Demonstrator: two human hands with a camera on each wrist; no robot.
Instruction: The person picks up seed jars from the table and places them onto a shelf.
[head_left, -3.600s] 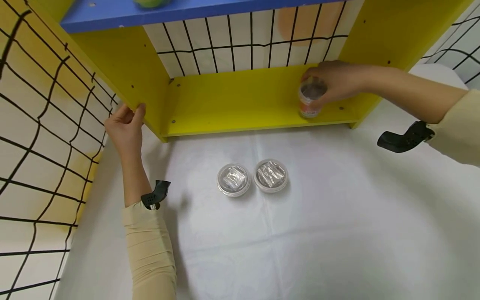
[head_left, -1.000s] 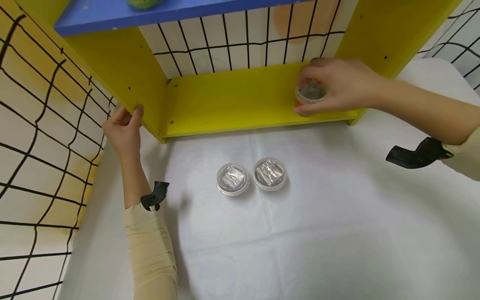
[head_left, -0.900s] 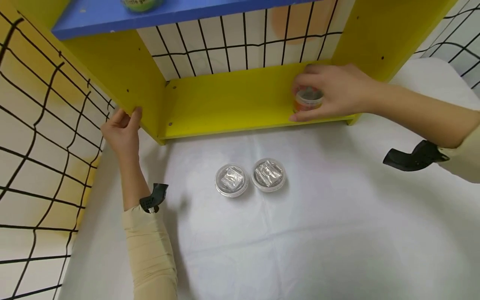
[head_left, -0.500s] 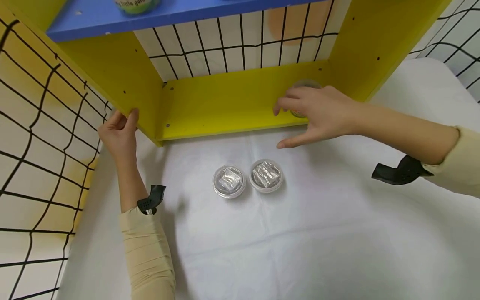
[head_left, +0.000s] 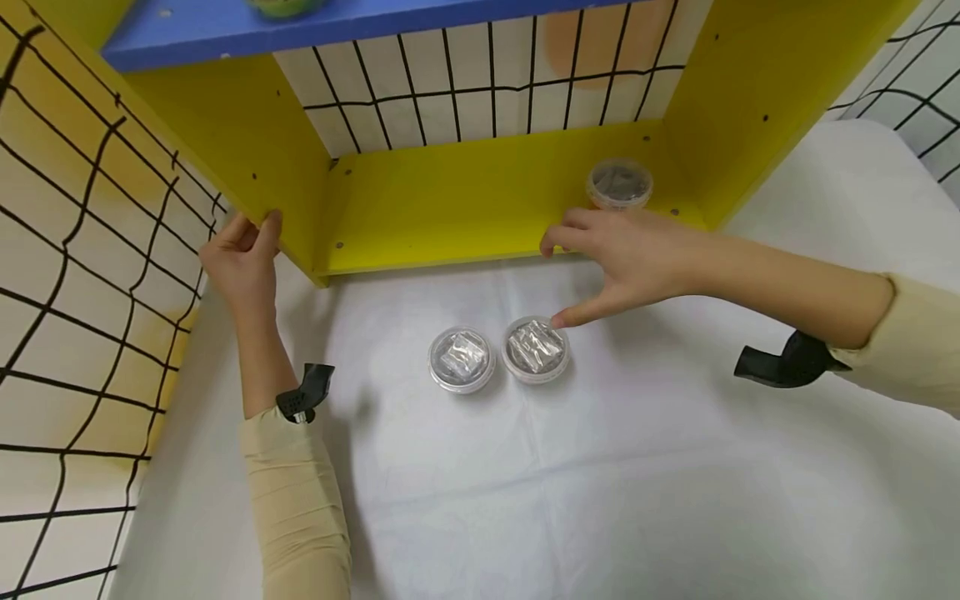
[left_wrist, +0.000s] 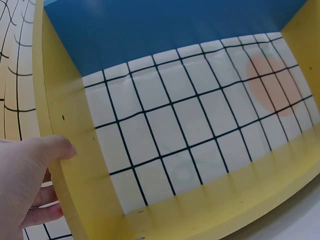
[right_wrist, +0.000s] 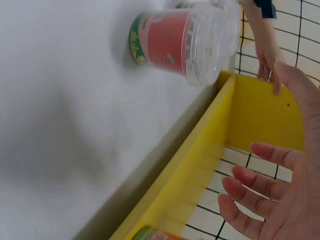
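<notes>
Right hand (head_left: 637, 254), fingers spread and empty, hovered above the nearer tub (head_left: 536, 350); left hand (head_left: 243, 262) gripped the shelf side (head_left: 247, 154). A clumsy reach could topple both tubs.

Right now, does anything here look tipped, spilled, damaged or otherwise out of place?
Nothing stands out. One lidded cup stands upright on the yellow shelf; two more stand upright, side by side on the white cloth. The right hand hovers open; the left hand grips the shelf's side panel.
</notes>
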